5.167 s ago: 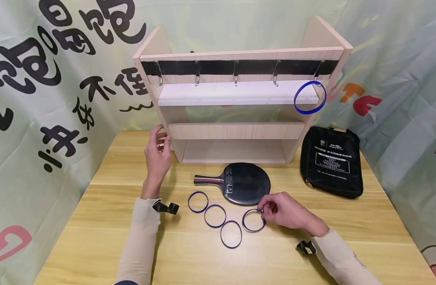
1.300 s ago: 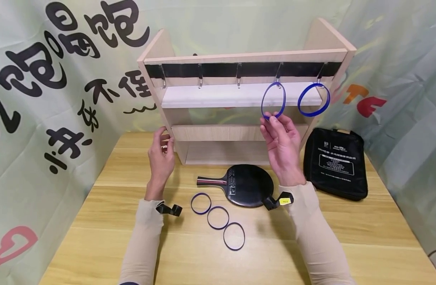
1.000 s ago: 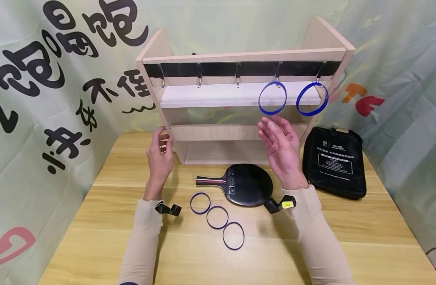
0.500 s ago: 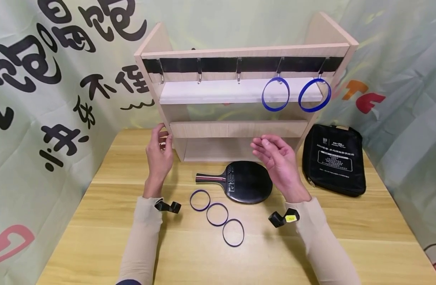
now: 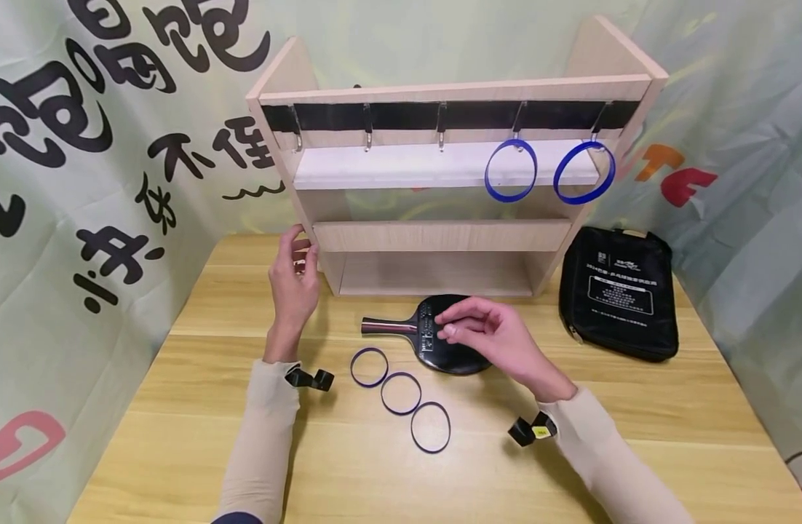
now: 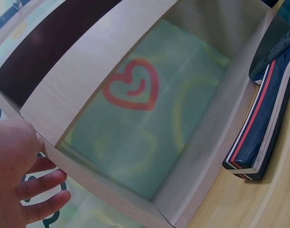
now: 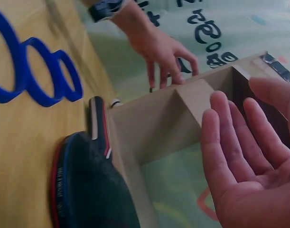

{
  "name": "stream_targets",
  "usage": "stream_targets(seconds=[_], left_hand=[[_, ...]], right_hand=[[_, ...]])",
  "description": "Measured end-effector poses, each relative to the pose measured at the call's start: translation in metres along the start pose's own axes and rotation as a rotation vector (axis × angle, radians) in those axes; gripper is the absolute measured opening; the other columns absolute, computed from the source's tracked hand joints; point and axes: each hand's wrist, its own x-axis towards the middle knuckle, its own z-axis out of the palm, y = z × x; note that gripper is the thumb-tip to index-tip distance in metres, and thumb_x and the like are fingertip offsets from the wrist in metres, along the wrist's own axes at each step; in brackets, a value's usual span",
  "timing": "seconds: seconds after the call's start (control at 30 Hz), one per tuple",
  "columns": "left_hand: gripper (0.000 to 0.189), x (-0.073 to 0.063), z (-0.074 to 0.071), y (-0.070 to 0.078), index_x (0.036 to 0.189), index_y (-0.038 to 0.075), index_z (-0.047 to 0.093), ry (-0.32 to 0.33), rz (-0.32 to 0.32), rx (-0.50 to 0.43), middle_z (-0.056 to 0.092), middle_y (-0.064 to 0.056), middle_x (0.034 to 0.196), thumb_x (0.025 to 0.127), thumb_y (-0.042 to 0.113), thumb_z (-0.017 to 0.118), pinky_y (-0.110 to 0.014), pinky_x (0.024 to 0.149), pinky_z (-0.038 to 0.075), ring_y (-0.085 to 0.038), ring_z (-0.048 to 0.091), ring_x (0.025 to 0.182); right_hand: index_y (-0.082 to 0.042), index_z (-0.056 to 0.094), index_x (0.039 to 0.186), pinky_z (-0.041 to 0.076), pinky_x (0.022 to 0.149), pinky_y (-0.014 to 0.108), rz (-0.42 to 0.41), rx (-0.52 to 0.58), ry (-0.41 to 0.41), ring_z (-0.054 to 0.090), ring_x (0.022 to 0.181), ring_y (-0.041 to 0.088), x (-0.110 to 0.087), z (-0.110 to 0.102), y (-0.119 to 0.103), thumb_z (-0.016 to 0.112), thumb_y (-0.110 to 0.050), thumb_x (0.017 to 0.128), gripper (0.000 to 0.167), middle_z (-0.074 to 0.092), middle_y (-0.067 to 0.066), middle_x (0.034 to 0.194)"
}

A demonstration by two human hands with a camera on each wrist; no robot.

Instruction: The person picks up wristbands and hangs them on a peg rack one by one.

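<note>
My right hand point(image 5: 489, 338) is empty, fingers loosely bent, over the black table tennis paddle point(image 5: 453, 356) in the head view. The right wrist view shows that hand point(image 7: 254, 156) with its palm bare. My left hand point(image 5: 293, 287) rests against the left side panel of the wooden rack point(image 5: 440, 236), its fingers point(image 6: 45, 190) loosely bent along the outer face. Two blue rings hang from the rack's hooks: one ring point(image 5: 486, 175) on the second hook from the right, another ring point(image 5: 612, 175) on the rightmost. Three more rings point(image 5: 383, 397) lie in a slanting row on the table.
Several metal hooks point(image 5: 442, 138) line the rack's black strip; those left of the hanging rings are bare. A black zipped case point(image 5: 617, 327) lies right of the rack. Printed curtains point(image 5: 145, 291) surround the wooden table point(image 5: 348, 473).
The right hand took a ring from the table, hung it on the second hook from the right and let go. It has since come down over the paddle. The left hand stayed at the rack.
</note>
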Motion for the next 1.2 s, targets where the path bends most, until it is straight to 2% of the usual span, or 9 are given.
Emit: stream_targets(seconds=[0.17,0.27,0.33,0.47,0.57,0.7,1.0,1.2], left_hand=[[0.04,0.0,-0.001,-0.002,0.149,0.005,0.059,-0.005,0.007,0.004,0.077,-0.026,0.123,0.11,0.009,0.063,-0.023,0.078,0.055,-0.043,0.076,0.099],[0.039,0.001,-0.001,-0.002,0.149,0.006,0.059,-0.002,0.012,0.001,0.078,-0.025,0.123,0.11,0.008,0.063,-0.022,0.078,0.055,-0.042,0.076,0.099],[0.039,0.001,-0.001,-0.002,0.149,0.006,0.06,0.001,0.015,-0.003,0.078,-0.025,0.123,0.11,0.008,0.063,-0.018,0.077,0.053,-0.042,0.077,0.099],[0.039,0.001,0.0,-0.002,0.149,0.006,0.06,0.001,0.017,-0.003,0.078,-0.025,0.123,0.11,0.007,0.063,-0.015,0.078,0.052,-0.042,0.077,0.099],[0.04,0.002,-0.001,-0.002,0.15,0.005,0.059,-0.004,0.011,0.005,0.077,-0.025,0.124,0.11,0.008,0.063,-0.016,0.078,0.053,-0.041,0.076,0.101],[0.04,0.001,-0.001,-0.002,0.15,0.005,0.058,-0.008,-0.002,0.013,0.077,-0.025,0.124,0.11,0.008,0.062,-0.015,0.079,0.052,-0.042,0.076,0.102],[0.042,0.0,0.001,-0.003,0.152,0.006,0.057,-0.019,-0.01,-0.003,0.076,-0.027,0.123,0.11,0.007,0.063,-0.017,0.078,0.054,-0.046,0.075,0.102],[0.042,0.001,0.001,-0.004,0.152,0.006,0.057,-0.013,-0.003,0.009,0.076,-0.027,0.123,0.11,0.007,0.063,-0.015,0.079,0.052,-0.044,0.076,0.102]], right_hand=[[0.008,0.073,0.12,0.066,0.088,0.027,0.024,-0.089,-0.082,0.082,0.1,0.011,-0.008,0.004,0.004,0.077,0.005,0.097,0.023,0.079,0.026,0.118],[0.004,0.075,0.119,0.066,0.09,0.028,0.035,-0.14,-0.156,0.081,0.1,0.012,-0.012,0.006,0.01,0.079,0.003,0.096,0.023,0.077,0.031,0.116],[0.003,0.075,0.122,0.066,0.091,0.028,0.057,-0.189,-0.225,0.08,0.102,0.014,-0.015,0.007,0.013,0.08,-0.001,0.097,0.026,0.078,0.03,0.117],[0.003,0.071,0.131,0.066,0.092,0.03,0.113,-0.269,-0.347,0.08,0.108,0.031,-0.021,0.009,0.018,0.082,-0.007,0.096,0.038,0.078,0.026,0.121],[0.002,0.07,0.132,0.066,0.092,0.031,0.13,-0.301,-0.386,0.078,0.11,0.041,-0.025,0.012,0.02,0.084,-0.008,0.095,0.041,0.079,0.023,0.124],[-0.001,0.072,0.13,0.066,0.089,0.03,0.133,-0.343,-0.407,0.079,0.108,0.036,-0.029,0.014,0.026,0.086,-0.011,0.094,0.04,0.08,0.018,0.122],[-0.007,0.077,0.121,0.059,0.068,0.023,0.108,-0.462,-0.405,0.071,0.088,0.006,-0.038,0.018,0.042,0.089,-0.014,0.092,0.033,0.081,0.006,0.107],[-0.009,0.079,0.117,0.055,0.064,0.021,0.104,-0.484,-0.396,0.067,0.079,0.001,-0.038,0.019,0.048,0.089,-0.012,0.091,0.027,0.08,0.004,0.101]])
